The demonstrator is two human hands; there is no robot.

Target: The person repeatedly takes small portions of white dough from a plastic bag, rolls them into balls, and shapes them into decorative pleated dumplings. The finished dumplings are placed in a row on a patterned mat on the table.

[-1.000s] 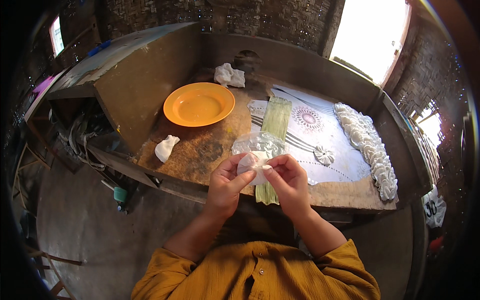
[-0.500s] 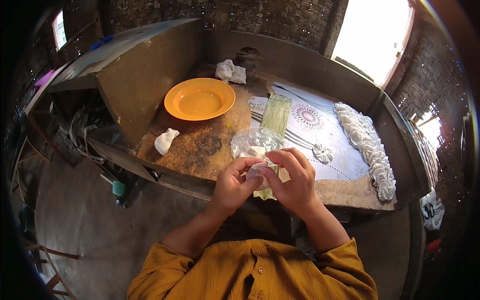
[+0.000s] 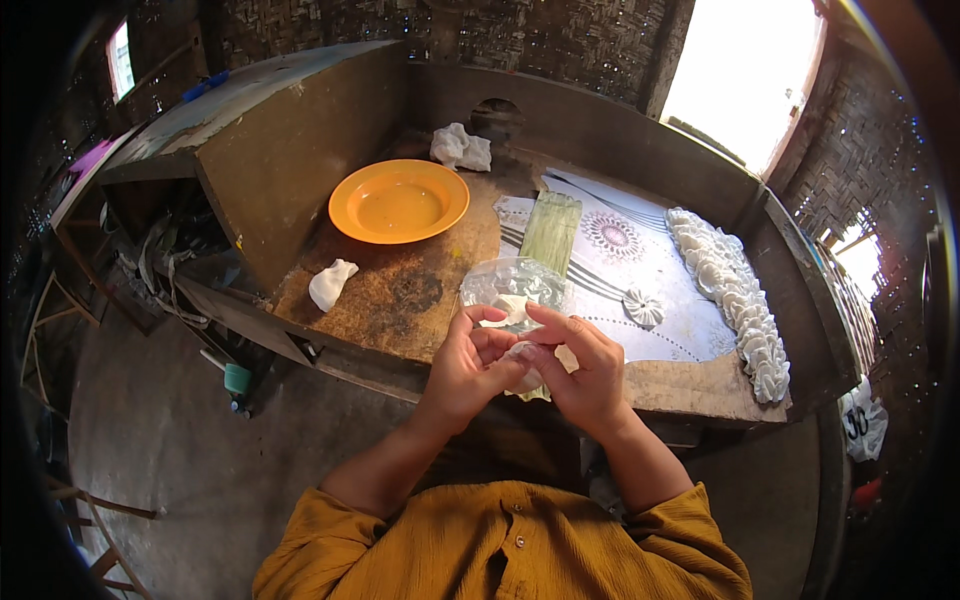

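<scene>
Small white piece [image 3: 526, 380] between the fingertips, over the table's [image 3: 400, 300] near edge. Left hand [image 3: 468, 368] and right hand [image 3: 592, 378] pinch it from opposite sides, about equally near. Long axis: cannot tell, fingers cover it. Clear plastic [image 3: 548, 284] just beyond.

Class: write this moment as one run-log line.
left hand: holds white piece; right hand: holds same piece; nearby: clear plastic, pale green strip

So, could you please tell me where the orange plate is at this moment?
In the head view, the orange plate sits left of centre on the wooden tabletop, right of the upright brown panel, with a crumpled white bundle beyond its far right edge.
</scene>
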